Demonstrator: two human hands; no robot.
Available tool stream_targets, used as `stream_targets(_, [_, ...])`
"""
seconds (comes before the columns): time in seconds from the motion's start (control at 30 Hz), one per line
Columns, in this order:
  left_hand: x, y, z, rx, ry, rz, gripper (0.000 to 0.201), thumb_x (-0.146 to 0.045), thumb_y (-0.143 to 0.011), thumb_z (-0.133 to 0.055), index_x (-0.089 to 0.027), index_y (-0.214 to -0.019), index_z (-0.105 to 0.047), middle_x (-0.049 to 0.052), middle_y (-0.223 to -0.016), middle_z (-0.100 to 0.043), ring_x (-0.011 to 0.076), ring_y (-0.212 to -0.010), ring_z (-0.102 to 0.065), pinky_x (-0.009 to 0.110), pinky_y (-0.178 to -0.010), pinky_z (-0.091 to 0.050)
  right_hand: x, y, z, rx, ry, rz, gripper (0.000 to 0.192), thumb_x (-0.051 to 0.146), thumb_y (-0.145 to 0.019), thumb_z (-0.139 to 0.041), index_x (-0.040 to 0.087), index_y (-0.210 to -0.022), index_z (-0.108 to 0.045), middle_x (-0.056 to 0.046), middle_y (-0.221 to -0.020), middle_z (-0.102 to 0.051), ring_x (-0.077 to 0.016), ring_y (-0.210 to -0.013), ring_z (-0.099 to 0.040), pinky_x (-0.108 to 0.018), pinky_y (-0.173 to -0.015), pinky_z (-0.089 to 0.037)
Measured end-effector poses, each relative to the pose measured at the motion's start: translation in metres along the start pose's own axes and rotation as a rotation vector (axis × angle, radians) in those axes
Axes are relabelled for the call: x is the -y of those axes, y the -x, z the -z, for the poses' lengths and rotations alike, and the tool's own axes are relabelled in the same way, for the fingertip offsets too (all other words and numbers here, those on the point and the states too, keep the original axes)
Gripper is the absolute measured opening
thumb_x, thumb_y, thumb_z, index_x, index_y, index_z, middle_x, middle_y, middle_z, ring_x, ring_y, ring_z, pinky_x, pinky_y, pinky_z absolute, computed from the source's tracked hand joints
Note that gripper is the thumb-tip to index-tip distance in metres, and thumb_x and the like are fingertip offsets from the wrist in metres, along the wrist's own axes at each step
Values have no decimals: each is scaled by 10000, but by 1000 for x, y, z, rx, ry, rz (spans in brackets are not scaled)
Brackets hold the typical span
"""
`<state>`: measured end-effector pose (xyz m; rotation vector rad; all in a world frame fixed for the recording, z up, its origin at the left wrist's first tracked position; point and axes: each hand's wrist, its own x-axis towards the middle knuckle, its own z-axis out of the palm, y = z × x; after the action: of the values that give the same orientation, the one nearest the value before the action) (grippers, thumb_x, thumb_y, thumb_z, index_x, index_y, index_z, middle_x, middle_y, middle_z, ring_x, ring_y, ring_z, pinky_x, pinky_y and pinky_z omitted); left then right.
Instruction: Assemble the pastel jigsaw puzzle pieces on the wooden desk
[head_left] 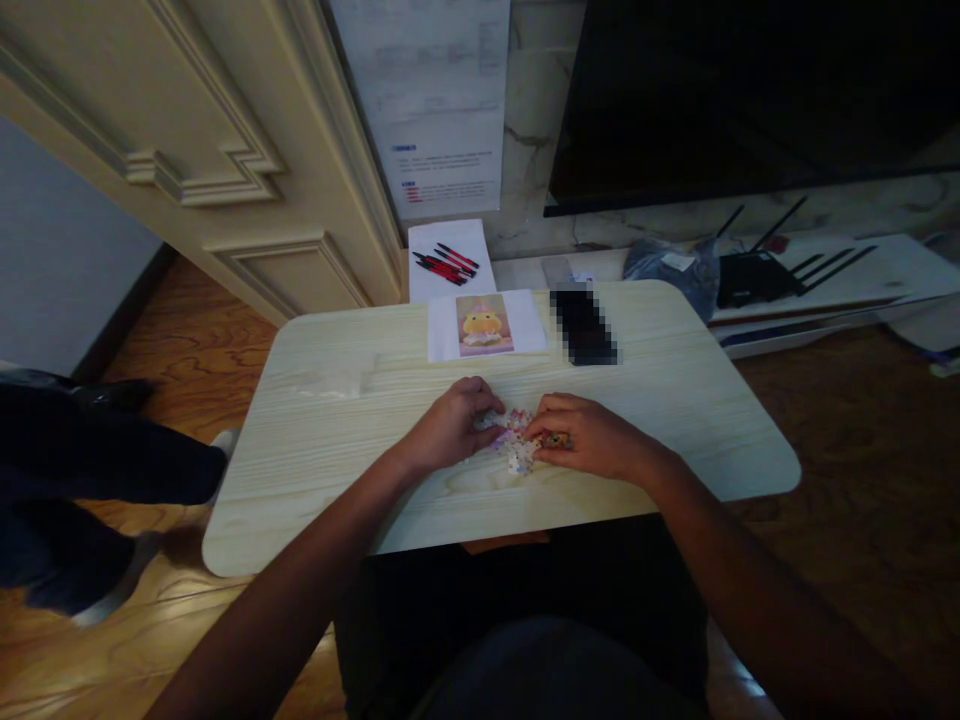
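Small white pieces with coloured print [520, 460] lie in a loose cluster near the middle of the table; their exact kind is too small to tell. My left hand [454, 425] reaches in from the left, its thumb and fingers closed on a whitish piece at the cluster's edge. From the right, my right hand [592, 435] has its fingers curled and pinched on the printed pieces. A brown-orange patterned piece [557, 440] shows under its palm side. Fingers cover part of the cluster.
On the pale wooden table [300, 490] lie a clear plastic bag [337, 377], a sheet with a yellow toy picture [486, 325] and a pixelated dark object [583, 325]. Behind are red-black pens [448, 264] and a router [757, 278]. Another person's legs [105, 480] are at left.
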<state>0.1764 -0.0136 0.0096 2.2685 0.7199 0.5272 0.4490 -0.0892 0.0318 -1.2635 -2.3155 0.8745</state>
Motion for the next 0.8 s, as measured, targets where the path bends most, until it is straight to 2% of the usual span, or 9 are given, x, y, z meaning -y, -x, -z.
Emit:
stream_targets(0.2, [4, 3, 3, -33, 129, 55, 137, -196, -907, -802, -201, -1043, -783, 66, -1018, -743, 218, -935, -674, 373, -868, -563, -6, 0, 2, -5, -195, 5, 16, 218, -958, -822, 231, -950, -818, -39, -1006, -715, -192, -914, -717, -311, -823, -563])
stream_targets(0.3, [4, 5, 4, -44, 240, 138, 103, -208, -897, -783, -190, -998, -779, 56, -978, -751, 192, -874, -672, 333, -792, -546, -11, -3, 5, -12, -346, -2, 112, 309, -955, -842, 218, -912, -793, -37, -976, -725, -180, -877, -710, -295, -773, -556])
stream_targets(0.4, [5, 7, 4, -70, 367, 207, 95, -262, -904, -784, -183, -953, -762, 21, -878, -732, 146, -772, -631, 280, -699, -505, -16, -12, 8, -58, -423, -71, 204, 407, -969, -840, 213, -946, -780, -30, -913, -770, -174, -810, -705, -296, -734, -550])
stream_targets(0.47, [7, 7, 4, -75, 433, 233, 129, -295, -899, -800, -178, -912, -746, 3, -818, -715, 120, -706, -589, 255, -643, -468, -17, -20, 9, -109, -388, -96, 205, 416, -989, -818, 217, -954, -781, -25, -896, -785, -170, -780, -704, -301, -729, -551])
stream_targets(0.6, [9, 7, 6, -83, 526, 265, 175, -322, -878, -828, -165, -893, -750, 20, -793, -729, 112, -670, -585, 245, -607, -450, -20, -38, 7, -166, -200, 5, 108, 332, -991, -812, 238, -943, -792, -35, -1004, -810, -181, -876, -733, -335, -840, -575])
stream_targets(0.7, [10, 9, 6, -132, 538, 274, 165, -313, -876, -826, -165, -920, -765, 42, -849, -758, 124, -695, -614, 260, -635, -481, -23, -46, 2, -153, -149, 46, 23, 247, -968, -808, 245, -948, -797, -34, -1014, -802, -189, -930, -743, -341, -890, -582])
stream_targets(0.8, [12, 10, 4, -161, 542, 265, 149, -297, -881, -818, -164, -925, -767, 41, -866, -752, 124, -703, -617, 263, -647, -484, -26, -45, -1, -110, -206, 41, 25, 233, -949, -807, 234, -973, -801, -42, -1035, -804, -188, -939, -751, -330, -884, -590])
